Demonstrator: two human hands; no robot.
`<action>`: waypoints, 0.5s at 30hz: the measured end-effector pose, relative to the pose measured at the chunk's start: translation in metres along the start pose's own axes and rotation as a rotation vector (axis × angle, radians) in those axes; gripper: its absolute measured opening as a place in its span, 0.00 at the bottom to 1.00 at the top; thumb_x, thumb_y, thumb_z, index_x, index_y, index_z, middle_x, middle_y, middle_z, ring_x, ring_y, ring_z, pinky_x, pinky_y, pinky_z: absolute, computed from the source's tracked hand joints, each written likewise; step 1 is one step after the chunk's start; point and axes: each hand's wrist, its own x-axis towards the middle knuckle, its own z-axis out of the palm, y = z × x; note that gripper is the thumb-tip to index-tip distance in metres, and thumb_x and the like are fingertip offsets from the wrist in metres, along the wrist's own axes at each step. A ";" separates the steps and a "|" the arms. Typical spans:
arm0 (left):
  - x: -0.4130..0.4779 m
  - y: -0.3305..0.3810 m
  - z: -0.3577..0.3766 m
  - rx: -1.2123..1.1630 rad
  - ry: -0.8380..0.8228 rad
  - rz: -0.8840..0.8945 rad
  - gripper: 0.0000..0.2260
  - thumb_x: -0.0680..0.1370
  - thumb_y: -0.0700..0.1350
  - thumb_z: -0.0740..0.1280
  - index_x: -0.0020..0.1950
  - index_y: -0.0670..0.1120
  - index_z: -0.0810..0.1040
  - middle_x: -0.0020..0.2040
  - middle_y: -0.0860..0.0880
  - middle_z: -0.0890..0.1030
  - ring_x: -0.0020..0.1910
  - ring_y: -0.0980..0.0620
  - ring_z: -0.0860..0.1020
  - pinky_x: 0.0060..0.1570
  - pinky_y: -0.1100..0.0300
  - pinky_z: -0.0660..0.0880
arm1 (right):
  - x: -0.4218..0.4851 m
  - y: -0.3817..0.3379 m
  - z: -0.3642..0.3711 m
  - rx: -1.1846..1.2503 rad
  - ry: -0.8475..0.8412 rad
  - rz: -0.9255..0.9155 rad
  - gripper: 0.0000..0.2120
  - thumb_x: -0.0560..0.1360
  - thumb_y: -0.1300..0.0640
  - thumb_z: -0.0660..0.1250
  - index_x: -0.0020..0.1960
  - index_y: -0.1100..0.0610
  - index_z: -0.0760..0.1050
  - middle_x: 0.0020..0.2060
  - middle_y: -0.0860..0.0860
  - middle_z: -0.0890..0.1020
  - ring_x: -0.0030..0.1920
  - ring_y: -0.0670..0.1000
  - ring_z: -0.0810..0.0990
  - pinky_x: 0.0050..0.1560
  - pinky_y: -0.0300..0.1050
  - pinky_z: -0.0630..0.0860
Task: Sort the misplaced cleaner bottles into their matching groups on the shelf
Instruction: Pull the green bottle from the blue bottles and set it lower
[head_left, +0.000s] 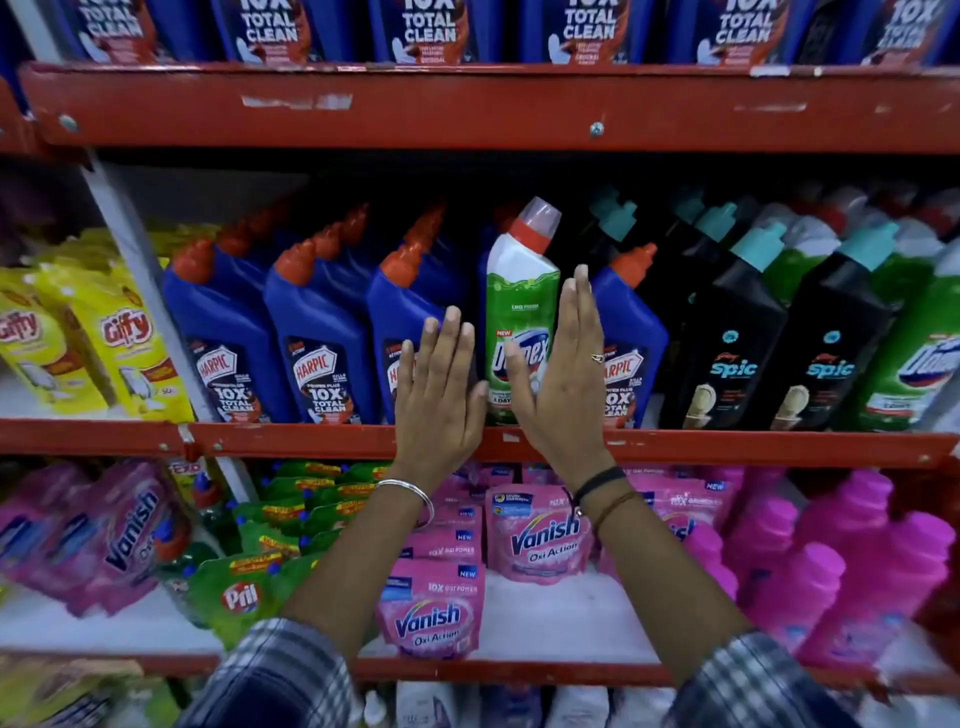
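Domex green bottle (519, 322) stands misplaced among blue Harpic bottles (322, 332) on the middle shelf (291, 441). My left hand (439, 387) and right hand (563, 379) flank it, each grip flat and spread, not yet holding. Its group (919, 358) waits far right, so I judge sorting barely begun.

Red shelf (291, 441) (chipped paint); blue Harpic bottles (228, 332), green Domex bottle (519, 312) upright.

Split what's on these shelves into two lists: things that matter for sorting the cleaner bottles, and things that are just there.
Matter for the job:
green bottle, standing among the blue ones
blue bottles
black bottles
other green bottles, far right
left hand and right hand, open either side of the green bottle

Just there:
yellow pouches
pink pouches
pink bottles
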 end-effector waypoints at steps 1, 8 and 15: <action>0.000 -0.005 0.003 0.036 0.023 -0.017 0.28 0.81 0.48 0.53 0.79 0.47 0.44 0.79 0.53 0.42 0.78 0.51 0.45 0.76 0.48 0.46 | 0.003 -0.002 0.006 -0.003 0.010 0.038 0.34 0.79 0.50 0.60 0.74 0.68 0.52 0.75 0.63 0.57 0.76 0.57 0.55 0.76 0.48 0.55; -0.020 -0.028 0.031 0.215 0.046 -0.013 0.26 0.83 0.50 0.50 0.79 0.45 0.45 0.79 0.50 0.43 0.78 0.52 0.46 0.75 0.46 0.45 | 0.014 -0.012 0.035 -0.170 0.022 0.214 0.43 0.74 0.40 0.65 0.74 0.68 0.51 0.69 0.66 0.67 0.66 0.64 0.71 0.60 0.56 0.76; -0.027 -0.031 0.039 0.248 0.090 0.010 0.26 0.82 0.49 0.49 0.78 0.44 0.47 0.79 0.49 0.46 0.78 0.51 0.48 0.74 0.46 0.48 | 0.020 -0.012 0.032 -0.133 0.040 0.275 0.46 0.69 0.43 0.73 0.73 0.66 0.54 0.65 0.65 0.71 0.63 0.65 0.73 0.55 0.58 0.78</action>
